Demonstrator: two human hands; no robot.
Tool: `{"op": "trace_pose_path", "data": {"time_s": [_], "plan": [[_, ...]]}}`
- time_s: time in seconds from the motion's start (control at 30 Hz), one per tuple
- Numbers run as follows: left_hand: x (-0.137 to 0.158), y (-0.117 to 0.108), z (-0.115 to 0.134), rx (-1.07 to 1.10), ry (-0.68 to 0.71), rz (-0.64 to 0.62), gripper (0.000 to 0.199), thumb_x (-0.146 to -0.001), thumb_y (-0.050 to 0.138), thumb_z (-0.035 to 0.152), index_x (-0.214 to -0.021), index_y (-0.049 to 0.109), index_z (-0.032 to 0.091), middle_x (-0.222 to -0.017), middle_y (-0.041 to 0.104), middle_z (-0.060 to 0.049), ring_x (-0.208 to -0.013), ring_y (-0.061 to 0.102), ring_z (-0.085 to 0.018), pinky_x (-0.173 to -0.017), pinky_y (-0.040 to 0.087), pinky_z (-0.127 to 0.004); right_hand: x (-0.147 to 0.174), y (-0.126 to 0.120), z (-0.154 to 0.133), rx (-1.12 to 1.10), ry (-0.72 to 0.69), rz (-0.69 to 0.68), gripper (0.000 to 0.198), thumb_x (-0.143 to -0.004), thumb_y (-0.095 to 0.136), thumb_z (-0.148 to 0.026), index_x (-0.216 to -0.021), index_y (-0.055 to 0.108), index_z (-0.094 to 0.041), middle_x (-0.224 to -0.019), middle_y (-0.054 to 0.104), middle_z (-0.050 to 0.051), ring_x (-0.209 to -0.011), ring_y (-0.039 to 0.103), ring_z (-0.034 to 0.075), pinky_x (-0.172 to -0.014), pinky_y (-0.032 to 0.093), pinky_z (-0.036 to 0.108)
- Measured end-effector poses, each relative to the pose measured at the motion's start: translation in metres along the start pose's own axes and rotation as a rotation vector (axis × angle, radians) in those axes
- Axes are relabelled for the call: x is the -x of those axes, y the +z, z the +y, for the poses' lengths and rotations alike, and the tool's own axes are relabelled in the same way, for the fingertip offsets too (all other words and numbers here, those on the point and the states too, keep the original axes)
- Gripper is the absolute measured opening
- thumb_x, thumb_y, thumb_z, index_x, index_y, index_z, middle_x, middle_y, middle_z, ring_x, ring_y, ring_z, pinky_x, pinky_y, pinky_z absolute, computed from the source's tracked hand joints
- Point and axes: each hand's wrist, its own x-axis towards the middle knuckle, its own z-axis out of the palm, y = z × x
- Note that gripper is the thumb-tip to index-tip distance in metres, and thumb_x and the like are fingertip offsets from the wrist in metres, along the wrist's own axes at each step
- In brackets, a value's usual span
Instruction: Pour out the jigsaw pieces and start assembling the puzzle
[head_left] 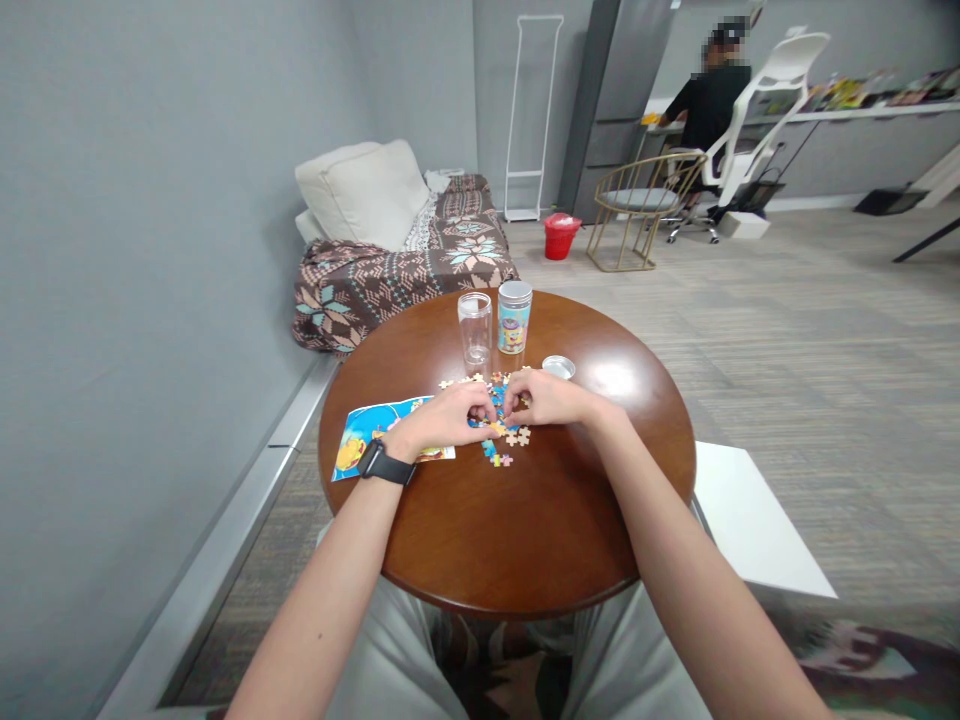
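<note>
The left hand (pixel 448 415) and right hand (pixel 553 397) are curling their fingers over puzzle pieces (pixel 524 437); whether they are gripping any is unclear. A picture sheet (pixel 373 422) is lying beside the left fingers, perhaps for reference; a clear jar (pixel 475 330) is standing beyond, leaving room.

No text, brand or number can be read anywhere. A coloured label with a yellow cartoon picture is carried by the lidded jar (pixel 514 325) on the tabletop (pixel 510 540), but its lettering is too small to be made out. Pictures are borne by the printed sheet (pixel 351 452), with no legible words. Any print on the colourful packages (pixel 847 95) at the back is blurred.
</note>
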Motion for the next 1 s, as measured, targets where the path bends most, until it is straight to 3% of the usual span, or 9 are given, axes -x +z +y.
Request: {"op": "trace_pose_path", "data": {"time_s": [0.17,0.4,0.47,0.7,1.0], "plan": [[0.001,-0.002,0.0,0.037,-0.016,0.056,0.016,-0.08,0.065,0.034,-0.076,0.065,0.018,-0.076,0.057,0.0,-0.07,0.051,-0.013,-0.065,0.041,-0.026,0.001,-0.002,-0.001,-0.018,0.027,-0.018,0.007,-0.071,0.071,-0.022,-0.074,0.073,-0.016,-0.073,0.065,0.001,-0.069,0.059,0.013,-0.068,0.044,0.024],[-0.001,-0.002,-0.012,-0.042,-0.142,0.264,0.015,-0.082,0.064,0.032,-0.085,0.067,0.018,-0.084,0.058,-0.002,-0.075,0.055,-0.015,-0.067,0.042,-0.026,0.005,-0.01,-0.004,-0.05,0.077,-0.054,0.022,-0.067,0.077,-0.029,-0.084,0.074,-0.015,-0.083,0.068,0.003,-0.075,0.06,0.014,-0.069,0.045,0.023],[0.0,-0.001,-0.014,-0.034,-0.126,0.243,0.019,-0.081,0.065,0.033,-0.09,0.069,0.018,-0.087,0.058,-0.002,-0.077,0.056,-0.015,-0.069,0.042,-0.026,0.006,-0.011,-0.003,-0.048,0.081,-0.071,0.022,-0.065,0.079,-0.027,-0.083,0.074,-0.015,-0.084,0.068,0.004,-0.078,0.06,0.015,-0.069,0.045,0.023],[0.001,-0.004,-0.001,0.016,-0.006,-0.032,0.017,-0.075,0.072,0.035,-0.083,0.071,0.019,-0.082,0.062,-0.001,-0.08,0.056,-0.016,-0.072,0.042,-0.027,0.005,-0.011,-0.006,-0.056,0.097,-0.063,0.011,-0.067,0.074,-0.024,-0.075,0.074,-0.016,-0.076,0.07,0.002,-0.071,0.059,0.013,-0.065,0.043,0.022],[-0.001,-0.001,-0.001,0.077,-0.03,-0.008,0.019,-0.079,0.065,0.035,-0.073,0.059,0.018,-0.071,0.054,0.001,-0.067,0.049,-0.013,-0.062,0.037,-0.025,0.004,-0.008,-0.009,-0.066,0.136,-0.047,0.012,-0.069,0.065,-0.017,-0.076,0.074,-0.016,-0.063,0.065,-0.001,-0.058,0.053,0.01,-0.055,0.038,0.02]]}}
